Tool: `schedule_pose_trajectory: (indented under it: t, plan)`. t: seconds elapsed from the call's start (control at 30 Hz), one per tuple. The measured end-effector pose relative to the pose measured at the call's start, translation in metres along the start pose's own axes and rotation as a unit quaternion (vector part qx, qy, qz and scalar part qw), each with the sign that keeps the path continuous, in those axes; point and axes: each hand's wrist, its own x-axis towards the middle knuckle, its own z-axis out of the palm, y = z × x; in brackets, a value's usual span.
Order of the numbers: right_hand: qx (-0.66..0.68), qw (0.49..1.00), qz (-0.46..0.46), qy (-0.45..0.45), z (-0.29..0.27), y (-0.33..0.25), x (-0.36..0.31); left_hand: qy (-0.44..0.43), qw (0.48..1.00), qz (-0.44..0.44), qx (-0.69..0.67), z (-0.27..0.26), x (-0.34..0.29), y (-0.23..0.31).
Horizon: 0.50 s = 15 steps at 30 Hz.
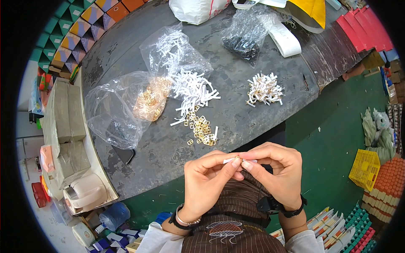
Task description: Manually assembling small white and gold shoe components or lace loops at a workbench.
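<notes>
My left hand [205, 180] and my right hand [279, 169] meet just off the table's front edge, fingers pinched. Between them runs a short white strip [228, 160], with a small gold buckle [239, 157] partly hidden by the thumbs. On the table ahead of my hands lies a loose heap of gold buckles [200, 130]. White strips [192, 87] spill out behind it from a clear plastic bag [162, 44]. Another clear bag [114, 95], to the left, has more gold buckles inside. Farther right sits a pile of white strips with gold buckles among them [265, 89].
The worn dark table [236, 114] bends across the view. A bag with black pieces [242, 46], a white bag [198, 9] and a white band [285, 40] lie at the back. A kettle [86, 192] stands left; a yellow crate [365, 169] is on the green floor at right.
</notes>
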Motion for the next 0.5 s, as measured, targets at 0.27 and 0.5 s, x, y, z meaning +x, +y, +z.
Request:
schedule_pose_trajectory:
  t: [0.27, 0.5]
  plan:
    - [0.041, 0.999, 0.028, 0.007, 0.0011, 0.0049, 0.0011, 0.029, 0.999, 0.030, 0.022, 0.0014, 0.0008, -0.0017]
    - [0.031, 0.999, 0.023, 0.014, 0.0034, 0.0055, 0.0019, 0.045, 0.998, 0.045, 0.021, 0.0009, 0.0001, -0.0042]
